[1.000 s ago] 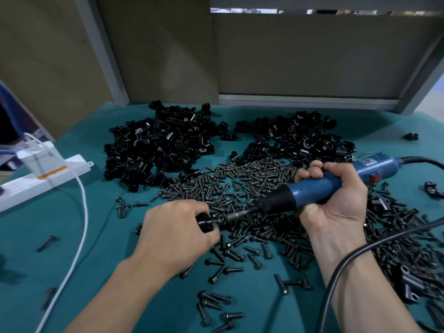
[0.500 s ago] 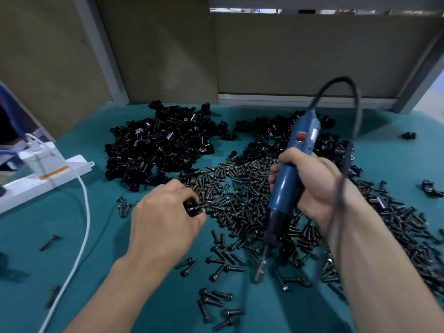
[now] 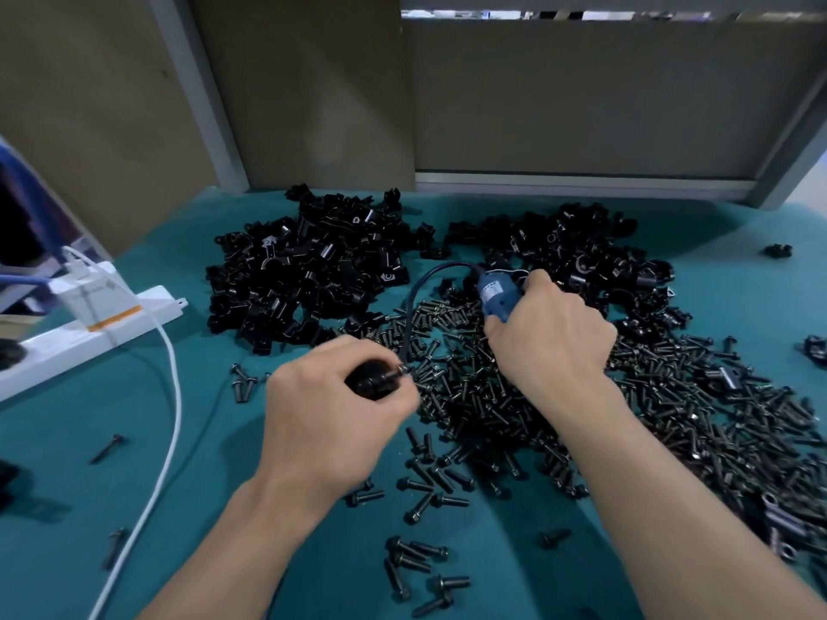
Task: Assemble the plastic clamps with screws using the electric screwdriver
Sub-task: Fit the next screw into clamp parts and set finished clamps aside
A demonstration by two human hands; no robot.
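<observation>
- Your left hand (image 3: 331, 413) is wrapped round a black plastic clamp (image 3: 369, 383), with the fingers and thumb curled onto it. A screw (image 3: 397, 372) sticks out of the clamp toward the right.
- Your right hand (image 3: 552, 335) grips the blue electric screwdriver (image 3: 494, 294), fingers closed round its body. Only the rear end shows beyond the hand (the bit end is hidden under your palm, so I cannot tell where it points).
- The dark cord (image 3: 414, 302) leaves that rear end, arcs to the left and drops toward your left hand.
- Your right hand and the tool sit over the heap of loose screws (image 3: 505, 404), which spreads across the middle and right of the teal surface (image 3: 215, 445).
- Behind the screws lie two heaps of unassembled black clamps: the left clamp heap (image 3: 309, 279) and the right clamp heap (image 3: 577, 257), just beside each other.
- A white power strip (image 3: 103, 326) lies at the left edge, with a white cable (image 3: 174, 396) curving from it toward you.
- One stray screw (image 3: 106, 448) lies well apart from the heap, at the left.
</observation>
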